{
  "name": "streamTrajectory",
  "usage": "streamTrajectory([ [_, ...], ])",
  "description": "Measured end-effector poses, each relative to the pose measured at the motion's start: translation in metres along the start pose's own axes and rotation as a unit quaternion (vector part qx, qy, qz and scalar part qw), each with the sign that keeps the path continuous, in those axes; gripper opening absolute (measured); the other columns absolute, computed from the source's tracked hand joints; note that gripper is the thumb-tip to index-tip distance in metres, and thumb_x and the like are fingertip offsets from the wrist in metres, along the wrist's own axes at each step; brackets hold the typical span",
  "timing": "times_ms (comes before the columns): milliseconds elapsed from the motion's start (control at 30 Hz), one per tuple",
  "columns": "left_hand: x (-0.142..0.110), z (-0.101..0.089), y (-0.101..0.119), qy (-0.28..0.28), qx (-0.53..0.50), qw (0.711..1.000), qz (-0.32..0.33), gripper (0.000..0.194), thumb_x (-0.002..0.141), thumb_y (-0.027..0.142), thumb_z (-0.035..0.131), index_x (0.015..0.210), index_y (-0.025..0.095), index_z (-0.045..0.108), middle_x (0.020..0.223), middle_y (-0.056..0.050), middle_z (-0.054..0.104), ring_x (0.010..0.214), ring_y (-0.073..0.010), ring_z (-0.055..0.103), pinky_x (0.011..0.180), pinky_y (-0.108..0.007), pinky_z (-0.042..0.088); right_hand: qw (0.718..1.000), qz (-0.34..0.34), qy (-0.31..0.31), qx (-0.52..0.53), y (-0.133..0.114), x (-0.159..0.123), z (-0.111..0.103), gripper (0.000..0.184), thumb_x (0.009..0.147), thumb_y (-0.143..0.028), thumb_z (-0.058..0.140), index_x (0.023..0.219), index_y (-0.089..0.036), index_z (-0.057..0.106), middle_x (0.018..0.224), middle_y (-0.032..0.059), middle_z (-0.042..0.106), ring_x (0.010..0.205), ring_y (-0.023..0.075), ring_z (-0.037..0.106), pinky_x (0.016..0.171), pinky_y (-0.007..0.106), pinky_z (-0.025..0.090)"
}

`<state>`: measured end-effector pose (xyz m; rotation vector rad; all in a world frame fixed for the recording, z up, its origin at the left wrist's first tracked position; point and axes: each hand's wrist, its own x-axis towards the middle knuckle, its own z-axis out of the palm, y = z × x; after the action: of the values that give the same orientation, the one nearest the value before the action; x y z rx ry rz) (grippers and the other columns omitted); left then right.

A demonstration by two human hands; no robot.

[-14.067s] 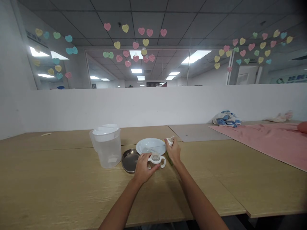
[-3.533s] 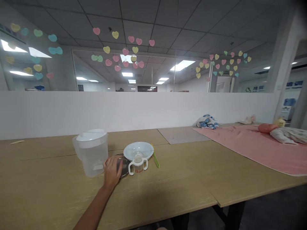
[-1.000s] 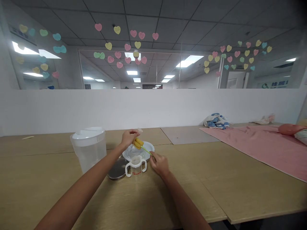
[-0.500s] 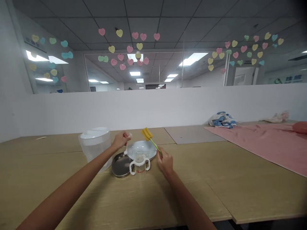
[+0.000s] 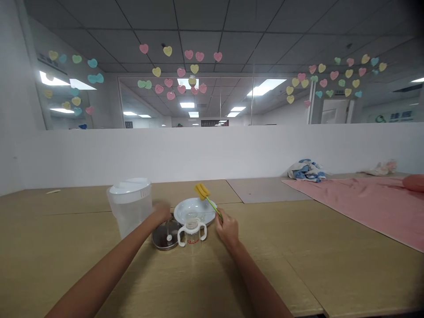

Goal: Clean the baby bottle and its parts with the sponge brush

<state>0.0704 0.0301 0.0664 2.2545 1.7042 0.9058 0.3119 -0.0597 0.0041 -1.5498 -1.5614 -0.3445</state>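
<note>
Here we are at a long tan wood-grain table point(image 5: 281, 274), backed by a low white partition wall point(image 5: 198, 154), with a rumpled pink cloth point(image 5: 364, 203) spread across the right side. Over at the left, a clear plastic pitcher with a white lid point(image 5: 130, 207) stands upright. Just to its right lies a wide white ceramic plate point(image 5: 195, 211), and tucked against the plate's near edge is a round steel lid point(image 5: 164, 238), with a small white piece point(image 5: 169, 237) resting on it. In front of the plate stands a clear baby cup with 2 white handles point(image 5: 192, 234). And the 2 hands are well apart, with the cup between them! The right hand point(image 5: 228, 229) pinches the thin green handle of a yellow sponge bottle brush point(image 5: 202, 191), its sponge head up past the plate's far rim. The left hand point(image 5: 161, 213), blurred, is just above the steel lid's far edge, and whether it holds anything, I cannot tell
</note>
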Motion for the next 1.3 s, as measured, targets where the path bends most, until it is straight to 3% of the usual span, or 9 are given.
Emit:
streamTrajectory([
  [167, 0.010, 0.011, 0.035, -0.014, 0.125, 0.992, 0.014, 0.026, 0.072, 0.038, 0.056, 0.069, 0.013, 0.065, 0.089, -0.022, 0.067, 0.093, -0.0331, 0.061, 0.079, -0.042, 0.045, 1.000, -0.014, -0.019, -0.015, 0.000, 0.000, 0.001, 0.032, 0.086, -0.025, 0.038, 0.103, -0.018, 0.064, 0.075, 0.0056, 0.070, 0.061, 0.0148, 0.062, 0.055, 0.021, 0.033],
  [367, 0.008, 0.033, 0.052, -0.073, 0.161, 0.984, 0.028, 0.027, 0.062, 0.038, 0.070, 0.072, 0.014, 0.069, 0.085, -0.018, 0.070, 0.101, -0.0351, 0.057, 0.088, -0.047, 0.040, 0.999, -0.003, -0.012, -0.038, 0.001, 0.000, 0.002, 0.029, 0.086, -0.025, 0.041, 0.102, -0.020, 0.064, 0.077, 0.0047, 0.071, 0.062, 0.0141, 0.062, 0.054, 0.021, 0.031],
  [467, 0.008, 0.023, 0.047, -0.057, 0.132, 0.988, 0.050, 0.028, 0.070, 0.033, 0.064, 0.093, 0.018, 0.068, 0.100, -0.014, 0.068, 0.106, -0.0314, 0.056, 0.095, -0.048, 0.033, 0.998, -0.002, -0.016, -0.056, 0.002, 0.001, 0.005, 0.027, 0.085, -0.024, 0.043, 0.101, -0.021, 0.065, 0.075, 0.0043, 0.071, 0.060, 0.0139, 0.061, 0.052, 0.022, 0.029],
  [633, 0.014, -0.012, 0.041, -0.056, 0.027, 0.993, 0.103, 0.047, 0.081, 0.031, 0.049, 0.126, 0.016, 0.050, 0.128, -0.009, 0.054, 0.107, -0.0197, 0.057, 0.090, -0.030, 0.043, 0.998, -0.034, 0.005, -0.047, 0.003, -0.002, 0.011, 0.024, 0.082, -0.023, 0.046, 0.094, -0.022, 0.067, 0.068, 0.0029, 0.069, 0.055, 0.0131, 0.059, 0.050, 0.022, 0.029],
  [800, 0.009, -0.033, 0.049, -0.094, -0.175, 0.968, 0.151, 0.054, 0.074, 0.045, 0.057, 0.119, 0.015, 0.055, 0.119, -0.009, 0.061, 0.108, -0.0231, 0.055, 0.089, -0.033, 0.044, 0.984, -0.145, 0.101, 0.015, 0.006, -0.005, 0.013, 0.025, 0.082, -0.021, 0.046, 0.088, -0.017, 0.070, 0.055, 0.0023, 0.065, 0.047, 0.0097, 0.055, 0.051, 0.020, 0.033],
  [900, -0.002, -0.033, 0.060, -0.117, -0.298, 0.938, 0.131, 0.052, 0.075, 0.051, 0.054, 0.111, 0.015, 0.060, 0.113, -0.010, 0.063, 0.100, -0.0229, 0.058, 0.081, -0.033, 0.047, 0.964, -0.209, 0.165, 0.027, 0.007, -0.005, 0.010, 0.027, 0.084, -0.020, 0.043, 0.089, -0.013, 0.069, 0.052, 0.0026, 0.063, 0.045, 0.0089, 0.053, 0.050, 0.020, 0.035],
  [1067, -0.010, -0.030, 0.070, -0.132, -0.251, 0.956, 0.080, 0.059, 0.082, 0.060, 0.034, 0.089, 0.010, 0.063, 0.076, -0.008, 0.065, 0.061, -0.0161, 0.060, 0.061, -0.029, 0.048, 0.940, -0.279, 0.199, -0.007, 0.005, -0.004, 0.004, 0.026, 0.085, -0.017, 0.045, 0.096, -0.011, 0.069, 0.054, 0.0033, 0.062, 0.047, 0.0095, 0.053, 0.050, 0.022, 0.035],
  [1133, -0.005, -0.032, 0.065, -0.101, -0.207, 0.965, 0.128, 0.053, 0.083, 0.056, 0.036, 0.096, 0.011, 0.062, 0.083, -0.008, 0.065, 0.069, -0.0177, 0.061, 0.066, -0.030, 0.049, 0.940, -0.279, 0.196, -0.017, 0.005, -0.004, 0.004, 0.026, 0.086, -0.016, 0.046, 0.096, -0.012, 0.069, 0.052, 0.0027, 0.061, 0.046, 0.0092, 0.052, 0.049, 0.022, 0.034],
  [1300, 0.011, -0.042, 0.037, 0.082, -0.060, 0.972, 0.210, 0.048, 0.079, 0.038, 0.050, 0.122, 0.015, 0.048, 0.118, -0.012, 0.051, 0.101, -0.0227, 0.056, 0.090, -0.038, 0.044, 0.956, -0.236, 0.175, -0.008, 0.005, -0.002, 0.010, 0.028, 0.087, -0.019, 0.043, 0.092, -0.013, 0.070, 0.054, 0.0038, 0.062, 0.047, 0.0087, 0.053, 0.050, 0.021, 0.034],
])
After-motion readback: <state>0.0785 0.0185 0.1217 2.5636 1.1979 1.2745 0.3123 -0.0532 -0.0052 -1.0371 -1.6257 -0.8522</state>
